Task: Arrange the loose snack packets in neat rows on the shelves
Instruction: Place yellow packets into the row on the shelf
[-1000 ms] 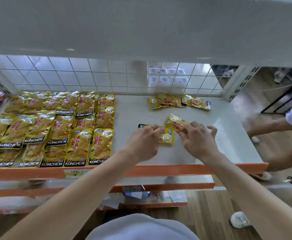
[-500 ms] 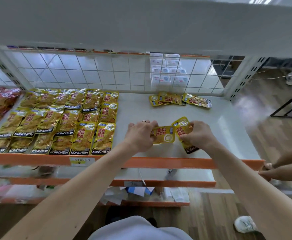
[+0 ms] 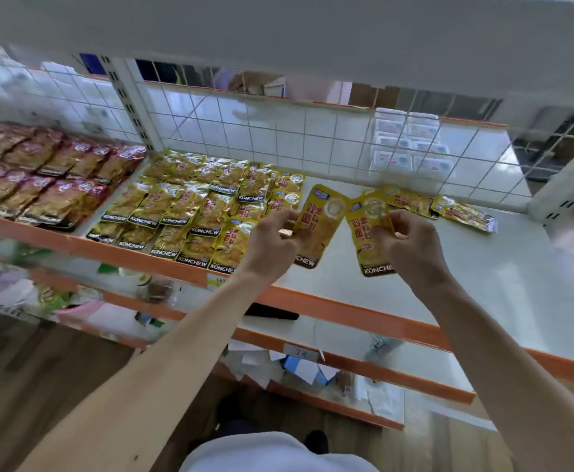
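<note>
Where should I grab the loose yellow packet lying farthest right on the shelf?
Probably its free right end. The packet lies flat on the shelf, its left end close to neighbouring packets, so come from the front right and pinch that thin end from above and below.

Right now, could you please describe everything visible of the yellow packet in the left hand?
The yellow snack packet is a flat, glossy, foil-like pouch with red characters, a pale round emblem near its top and a dark bottom band whose KONCHEW lettering is partly hidden. It is held upright, slightly tilted, above the white shelf, not on it. The left hand pinches its left edge. The right hand holds a matching packet close beside it.
</note>
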Tool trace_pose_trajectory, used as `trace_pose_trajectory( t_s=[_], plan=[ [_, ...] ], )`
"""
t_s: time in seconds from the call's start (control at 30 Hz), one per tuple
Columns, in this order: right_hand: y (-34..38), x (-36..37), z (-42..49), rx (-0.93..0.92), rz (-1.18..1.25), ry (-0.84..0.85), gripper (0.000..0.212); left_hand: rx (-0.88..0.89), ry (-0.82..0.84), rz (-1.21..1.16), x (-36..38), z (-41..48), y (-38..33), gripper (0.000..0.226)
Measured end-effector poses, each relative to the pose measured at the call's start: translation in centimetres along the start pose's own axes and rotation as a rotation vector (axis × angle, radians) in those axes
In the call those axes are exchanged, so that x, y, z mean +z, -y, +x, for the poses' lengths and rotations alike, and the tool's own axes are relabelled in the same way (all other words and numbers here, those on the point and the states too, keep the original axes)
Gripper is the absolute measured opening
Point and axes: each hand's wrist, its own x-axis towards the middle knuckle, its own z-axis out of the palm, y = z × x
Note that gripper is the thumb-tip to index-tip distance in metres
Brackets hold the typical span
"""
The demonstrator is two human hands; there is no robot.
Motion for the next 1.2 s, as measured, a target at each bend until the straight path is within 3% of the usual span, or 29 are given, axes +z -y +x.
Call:
trace_pose_trajectory(
  t_s=[0.23,0.47,0.87,1.07,1.2],
  plan=[
    [4.0,6.0,0.3,0.042,0.194,0.08,0.011,-0.069,-0.14,-0.057,-6.0,0.0,1.8,0.016],
    [7.5,13.2,0.2,0.129,0.303,0.129,0.009,-0.112,-0.16,-0.079,-13.5,0.8,4.8,0.008],
    [13.2,27.5,-1.2,0.149,0.188,0.043,0.008,-0.15,-0.106,-0.096,-28.1,3.5,12.1,0.006],
    [15.2,32.4,-2.1,0.195,0.171,0.006,0.012,-0.129,-0.036,-0.048,-32.9,4.4,15.1,0.016],
    [16.1,34.5,-2.5,0.213,0.136,-0.013,0.012,-0.126,-0.015,-0.031,-34.8,4.9,16.1,0.006]
  ],
)
